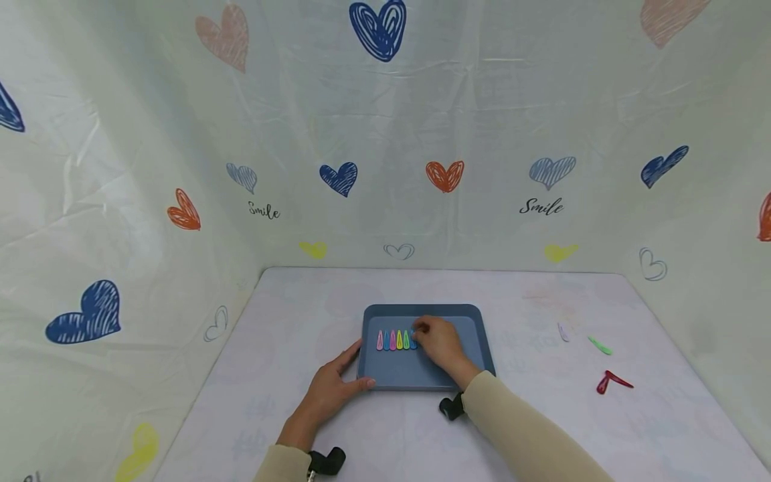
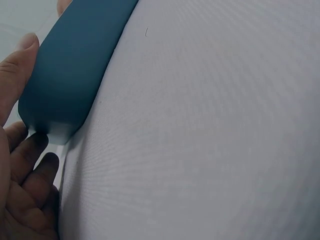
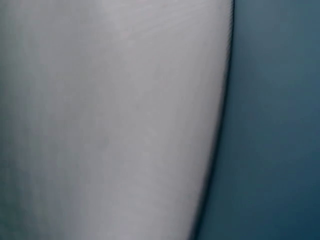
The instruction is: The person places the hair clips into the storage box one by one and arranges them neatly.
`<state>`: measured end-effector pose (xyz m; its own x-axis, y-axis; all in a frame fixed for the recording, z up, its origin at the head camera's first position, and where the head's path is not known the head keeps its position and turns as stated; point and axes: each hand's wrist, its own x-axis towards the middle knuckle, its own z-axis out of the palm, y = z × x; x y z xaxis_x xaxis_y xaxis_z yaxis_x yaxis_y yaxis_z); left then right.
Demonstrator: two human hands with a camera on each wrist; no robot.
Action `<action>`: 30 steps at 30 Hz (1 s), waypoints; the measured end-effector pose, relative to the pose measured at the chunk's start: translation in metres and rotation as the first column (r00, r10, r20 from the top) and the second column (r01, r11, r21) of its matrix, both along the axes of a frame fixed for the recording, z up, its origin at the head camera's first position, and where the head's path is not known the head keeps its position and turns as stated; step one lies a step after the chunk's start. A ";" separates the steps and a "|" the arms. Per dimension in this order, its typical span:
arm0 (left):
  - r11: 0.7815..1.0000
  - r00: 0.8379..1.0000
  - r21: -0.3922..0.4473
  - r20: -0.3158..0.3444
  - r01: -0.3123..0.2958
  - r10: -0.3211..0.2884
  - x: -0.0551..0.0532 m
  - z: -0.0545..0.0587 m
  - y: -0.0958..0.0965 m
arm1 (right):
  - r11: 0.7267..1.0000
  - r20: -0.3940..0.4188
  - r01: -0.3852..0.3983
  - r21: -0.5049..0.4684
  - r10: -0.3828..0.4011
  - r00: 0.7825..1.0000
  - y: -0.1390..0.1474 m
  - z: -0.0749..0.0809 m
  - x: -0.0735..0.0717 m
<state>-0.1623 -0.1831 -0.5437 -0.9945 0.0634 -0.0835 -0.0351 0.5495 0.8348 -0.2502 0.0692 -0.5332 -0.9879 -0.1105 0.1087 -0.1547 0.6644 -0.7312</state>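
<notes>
A blue-grey tray (image 1: pixel 397 375) lies on the table, holding a row of small, colourful snap hair clips (image 1: pixel 399 340) side by side. My left hand (image 1: pixel 328 391) holds the tray's near left corner, fingers along the left side and thumb at the front rim. In the left wrist view, the thumb (image 2: pixel 22 60) lies against the tray wall (image 2: pixel 75 60). Over the tray, my right hand (image 1: pixel 442 343) has its fingertips at a blue hair clip (image 1: pixel 413 344) at the row's right end, partly covered by the fingers. The right wrist view shows only tray and table.
On the table right of the tray lie a lilac hair clip (image 1: pixel 563 332), a green hair clip (image 1: pixel 600 345) and a dark red, opened-out hair clip (image 1: pixel 613 380). A heart-printed sheet (image 1: pixel 494 120) hangs behind and beside the white table (image 1: pixel 542 428).
</notes>
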 end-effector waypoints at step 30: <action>1.000 1.000 0.009 -0.003 -0.008 0.008 0.001 0.001 0.002 | 0.961 0.013 0.009 -0.275 -0.005 1.000 0.035 0.033 0.002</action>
